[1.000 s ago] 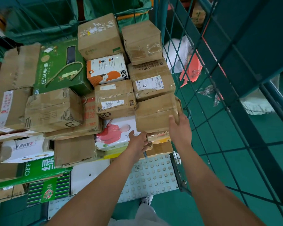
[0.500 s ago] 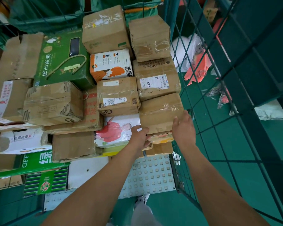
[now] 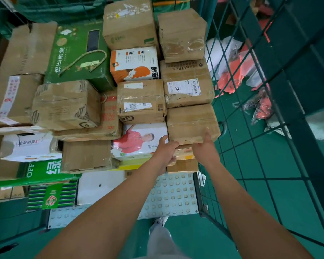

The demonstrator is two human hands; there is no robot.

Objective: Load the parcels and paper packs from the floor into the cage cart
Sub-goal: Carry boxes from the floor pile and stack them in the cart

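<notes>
left hand (image 3: 166, 150) under brown parcel (image 3: 192, 123), grip unclear | right hand (image 3: 204, 147) likely flat, fingertips hidden

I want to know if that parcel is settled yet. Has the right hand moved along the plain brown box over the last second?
Yes. The right hand slid from the plain brown box's right edge to its near bottom edge.

Most parcels, like the taped box (image 3: 192, 124), are plain brown cardboard. One box (image 3: 79, 55) is dark green with white lettering; another (image 3: 134, 63) is white with an orange picture. The cart's mesh (image 3: 260, 94) is teal, its floor plate (image 3: 168, 195) pale grey with raised studs.
</notes>
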